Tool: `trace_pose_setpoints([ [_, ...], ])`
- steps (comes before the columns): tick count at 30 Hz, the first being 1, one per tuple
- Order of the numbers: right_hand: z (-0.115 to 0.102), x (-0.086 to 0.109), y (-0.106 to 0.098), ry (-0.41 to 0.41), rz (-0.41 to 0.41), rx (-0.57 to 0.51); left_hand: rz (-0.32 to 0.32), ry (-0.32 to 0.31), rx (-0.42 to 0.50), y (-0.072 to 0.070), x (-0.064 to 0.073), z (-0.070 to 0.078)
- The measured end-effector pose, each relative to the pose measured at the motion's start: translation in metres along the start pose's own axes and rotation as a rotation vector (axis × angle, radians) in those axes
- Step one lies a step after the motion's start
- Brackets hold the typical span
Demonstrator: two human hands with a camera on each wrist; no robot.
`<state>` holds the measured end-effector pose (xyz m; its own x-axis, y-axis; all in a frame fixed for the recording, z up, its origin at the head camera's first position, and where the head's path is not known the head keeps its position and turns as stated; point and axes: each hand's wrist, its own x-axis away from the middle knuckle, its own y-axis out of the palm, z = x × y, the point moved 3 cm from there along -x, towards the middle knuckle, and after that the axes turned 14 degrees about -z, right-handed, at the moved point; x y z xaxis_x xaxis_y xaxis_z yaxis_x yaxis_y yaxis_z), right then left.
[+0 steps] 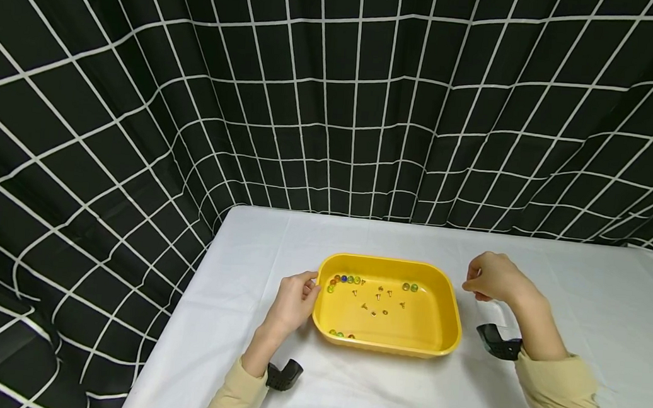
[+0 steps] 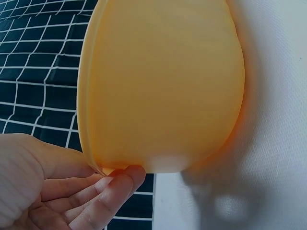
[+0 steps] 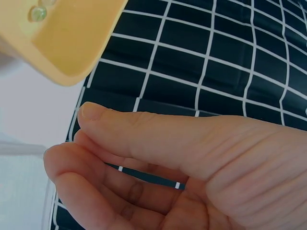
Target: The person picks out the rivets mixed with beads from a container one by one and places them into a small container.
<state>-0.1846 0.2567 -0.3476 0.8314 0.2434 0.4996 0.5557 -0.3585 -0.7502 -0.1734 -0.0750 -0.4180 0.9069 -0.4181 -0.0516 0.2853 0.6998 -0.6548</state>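
Note:
A yellow plastic tub (image 1: 408,333) stands on the white table. Inside it lie several glass marbles (image 1: 344,279) along the edges and several small brass-coloured screws (image 1: 378,297) scattered on the floor. My left hand (image 1: 294,300) pinches the tub's left rim between thumb and fingers; the left wrist view shows the tub's outer wall (image 2: 163,86) close up. To the right of the tub, apart from it, my right hand (image 1: 494,276) hovers with bent fingers and the thumb (image 3: 93,112) close to the index finger. Nothing shows between them, though the fingertips could hide something small.
Under and beside my right hand is a clear container (image 1: 495,314), partly covered by the wrist. A black wrist mount (image 1: 285,375) sits at the left wrist, another (image 1: 498,344) at the right. A black curtain with a white grid (image 1: 390,107) hangs behind the table (image 1: 227,323).

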Motion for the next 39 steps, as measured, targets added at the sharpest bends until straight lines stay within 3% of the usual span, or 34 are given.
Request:
trace_pose_setpoints([
  [9, -0.008, -0.005, 0.003, 0.012, -0.016, -0.009, 0.004, 0.014, -0.005, 0.0, 0.0, 0.0],
  [27, -0.022, -0.014, 0.009, -0.025, -0.015, -0.003, 0.0, -0.008, 0.008, 0.0, 0.0, -0.002],
  [39, -0.029, -0.022, 0.014, -0.059, -0.01, 0.004, 0.001, 0.013, 0.009, 0.0, -0.001, -0.002],
])
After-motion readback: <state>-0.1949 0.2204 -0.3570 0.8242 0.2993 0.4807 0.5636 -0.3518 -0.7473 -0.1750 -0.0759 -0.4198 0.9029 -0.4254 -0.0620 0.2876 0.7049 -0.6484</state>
